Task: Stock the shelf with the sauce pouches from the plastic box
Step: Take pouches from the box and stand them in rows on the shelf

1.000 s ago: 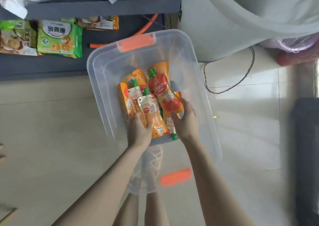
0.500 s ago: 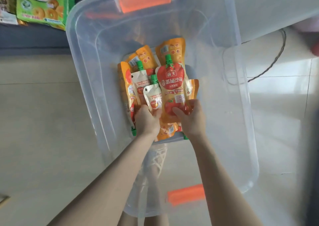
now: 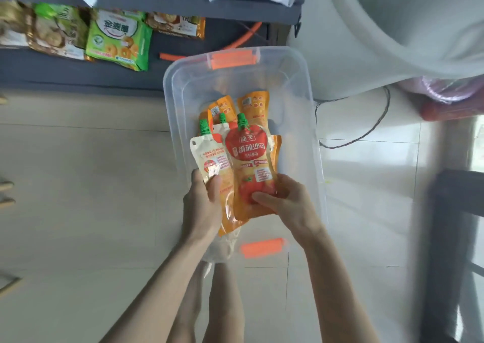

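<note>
A clear plastic box point(image 3: 301, 122) with orange latches stands on the tiled floor below me. Above it, my left hand point(image 3: 203, 206) grips the bottom of a pale sauce pouch point(image 3: 209, 159) with a green cap. My right hand point(image 3: 285, 201) grips an orange and red sauce pouch point(image 3: 251, 156), thumb across its front. More pouches are fanned behind these two, and I cannot tell which hand holds them. Two orange pouches point(image 3: 252, 104) show further back, over the box. The dark grey shelf point(image 3: 65, 73) runs along the top left.
Green and brown snack packets point(image 3: 117, 39) lie on the shelf, with an orange hose point(image 3: 235, 41) behind. A white cloth-covered object point(image 3: 366, 28) stands right of the shelf, a thin cable point(image 3: 366, 130) crosses the floor, and a dark blurred object point(image 3: 455, 238) is at the right edge.
Both hands have lifted the fanned pouches up out of the box. The view has pulled back, so the shelf shows again.
</note>
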### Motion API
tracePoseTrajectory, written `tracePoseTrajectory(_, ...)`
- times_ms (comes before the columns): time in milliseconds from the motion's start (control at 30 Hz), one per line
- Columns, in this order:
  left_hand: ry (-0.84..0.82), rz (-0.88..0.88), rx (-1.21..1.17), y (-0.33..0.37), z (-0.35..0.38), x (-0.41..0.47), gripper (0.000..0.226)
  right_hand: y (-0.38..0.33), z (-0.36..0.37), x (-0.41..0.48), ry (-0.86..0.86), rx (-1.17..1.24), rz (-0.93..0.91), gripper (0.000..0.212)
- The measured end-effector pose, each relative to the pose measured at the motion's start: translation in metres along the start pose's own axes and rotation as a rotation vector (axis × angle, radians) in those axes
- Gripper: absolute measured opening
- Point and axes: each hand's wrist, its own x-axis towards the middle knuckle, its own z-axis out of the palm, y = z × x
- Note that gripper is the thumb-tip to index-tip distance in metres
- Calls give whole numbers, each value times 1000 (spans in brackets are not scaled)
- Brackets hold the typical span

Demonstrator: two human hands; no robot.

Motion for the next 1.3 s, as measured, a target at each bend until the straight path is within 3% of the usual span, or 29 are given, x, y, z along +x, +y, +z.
tracePoseTrajectory(67, 11, 94, 15, 21, -32, -26, 11, -29, 5, -35, -95, 11, -18, 36)
tracePoseTrajectory(200, 2, 150, -12, 55, -102, -76, 35, -82, 25, -104, -206, -6, -48, 51)
tracePoseTrajectory(367, -165, -33, -540, 93, -189, -127, 33, -141, 69, -178, -318, -27, -166, 55)
tracePoseTrajectory(467, -267, -74, -666, 103, -245, -149, 60, -173, 102, -213, -375, -32, -229, 59)
tracePoseTrajectory(533, -342, -110, -755, 106, -281, -156, 67, -193, 126, -230, -404, -42, -270, 62)
tracePoseTrajectory(700, -447, 90, -761, 125, -375, -152, 60, -245, 193, -257, -428, -72, -456, 57)
tracePoseTrajectory(833, -348, 303, -660, 152, -447, -133, 42, -284, 252, -268, -363, 49, -574, 28)
tracePoseTrajectory(1100, -140, 531, -596, 213, -545, -86, 66, -355, 334, -287, -106, 130, -848, 22)
tracePoseTrajectory(1300, -198, 632, -589, 259, -577, -52, 35, -412, 342, -292, 71, 121, -1000, 9)
